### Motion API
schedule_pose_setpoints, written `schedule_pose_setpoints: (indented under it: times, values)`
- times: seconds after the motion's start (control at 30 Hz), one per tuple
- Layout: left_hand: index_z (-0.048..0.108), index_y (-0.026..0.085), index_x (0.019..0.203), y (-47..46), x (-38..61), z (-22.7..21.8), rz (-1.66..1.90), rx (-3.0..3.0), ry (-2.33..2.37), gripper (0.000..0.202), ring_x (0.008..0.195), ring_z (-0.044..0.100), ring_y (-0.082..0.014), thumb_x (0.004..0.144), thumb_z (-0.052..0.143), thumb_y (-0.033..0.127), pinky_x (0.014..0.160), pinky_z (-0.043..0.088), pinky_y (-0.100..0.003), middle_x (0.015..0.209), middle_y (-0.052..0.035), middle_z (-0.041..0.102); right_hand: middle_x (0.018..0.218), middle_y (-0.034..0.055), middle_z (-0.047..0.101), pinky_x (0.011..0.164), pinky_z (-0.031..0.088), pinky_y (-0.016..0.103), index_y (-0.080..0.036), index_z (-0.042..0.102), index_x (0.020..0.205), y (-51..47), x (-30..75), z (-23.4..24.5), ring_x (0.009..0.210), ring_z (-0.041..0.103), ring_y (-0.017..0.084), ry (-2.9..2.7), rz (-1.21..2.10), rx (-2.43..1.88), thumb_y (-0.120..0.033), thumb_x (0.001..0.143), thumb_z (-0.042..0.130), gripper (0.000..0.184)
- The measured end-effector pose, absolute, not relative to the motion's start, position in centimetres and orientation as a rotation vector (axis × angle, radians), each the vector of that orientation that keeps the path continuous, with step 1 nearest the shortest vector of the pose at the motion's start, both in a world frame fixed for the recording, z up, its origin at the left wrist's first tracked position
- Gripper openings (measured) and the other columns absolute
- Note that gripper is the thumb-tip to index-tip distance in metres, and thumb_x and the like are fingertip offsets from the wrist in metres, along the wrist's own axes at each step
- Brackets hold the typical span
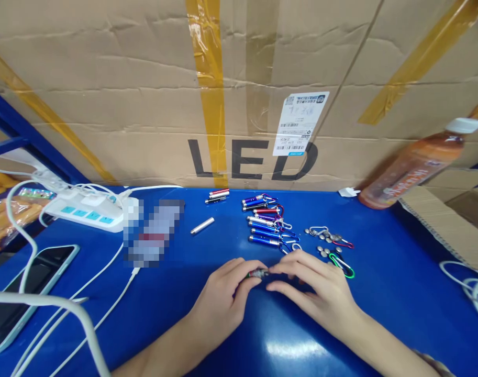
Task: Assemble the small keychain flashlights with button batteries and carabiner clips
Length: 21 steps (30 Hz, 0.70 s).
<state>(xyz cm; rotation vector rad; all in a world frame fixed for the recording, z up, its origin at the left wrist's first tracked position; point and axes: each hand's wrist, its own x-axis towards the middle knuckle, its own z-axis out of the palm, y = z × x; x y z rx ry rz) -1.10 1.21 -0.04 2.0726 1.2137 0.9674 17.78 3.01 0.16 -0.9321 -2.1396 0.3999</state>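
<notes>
Between the thumb and fingers of my left hand (225, 293) is a small keychain flashlight (257, 273), its silvery end pointing right. The hand covers most of its body; a bit of green shows. My right hand (317, 283) is at that end, thumb and fingers apart, an index fingertip touching or almost touching it. Beyond my hands lies a column of mini flashlights (264, 223) in blue, purple, red and black, with carabiner clips. To the right are button cells (323, 252), a green carabiner (342, 266) and a red clip (343, 243). A silver tube (202, 225) lies farther left.
A large cardboard box (144, 120) walls off the back of the blue table (207, 356). Red and black tubes (217, 196) lie near it. On the left are a power strip (91, 212), phones (34, 288) and white cables (89, 319); a drink bottle (415, 167) leans at right.
</notes>
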Motion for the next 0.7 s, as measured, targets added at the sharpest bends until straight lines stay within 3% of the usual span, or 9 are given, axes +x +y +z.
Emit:
schedule_pose_setpoints:
  times: [0.13, 0.43, 0.7]
  values:
    - [0.06, 0.02, 0.097, 1.17, -1.09, -0.14, 0.941, 1.958, 1.225, 0.02, 0.068, 0.058, -0.0102, 0.087, 0.043, 0.015, 0.063, 0.045, -0.018, 0.078, 0.0003, 0.063, 0.087, 0.0049, 0.064, 0.055, 0.048, 0.02, -0.022, 0.066, 0.103, 2.96, 18.24, -0.02, 0.066, 0.06, 0.01, -2.178, 0.231, -0.849, -0.024, 0.082, 0.06, 0.022]
    - [0.058, 0.019, 0.096, 0.82, -1.0, 0.22, 0.828, 2.056, 1.187, 0.026, 0.063, 0.053, -0.0114, 0.089, 0.033, 0.017, 0.061, 0.042, -0.021, 0.071, 0.0, 0.058, 0.081, 0.0042, 0.059, 0.05, 0.049, 0.022, -0.022, 0.071, 0.083, 3.27, 17.64, -0.01, 0.058, 0.056, 0.01, -2.005, 0.529, -0.709, -0.02, 0.08, 0.062, 0.011]
    - [0.055, 0.021, 0.093, 0.79, -1.39, 0.65, 0.667, 2.017, 1.111, 0.02, 0.077, 0.057, -0.0104, 0.091, 0.036, 0.018, 0.071, 0.042, -0.019, 0.085, 0.0021, 0.063, 0.078, 0.0028, 0.051, 0.052, 0.048, 0.022, -0.018, 0.068, 0.071, 3.22, 17.44, -0.18, 0.062, 0.054, 0.009, -1.995, 0.713, -0.657, -0.013, 0.082, 0.057, 0.017]
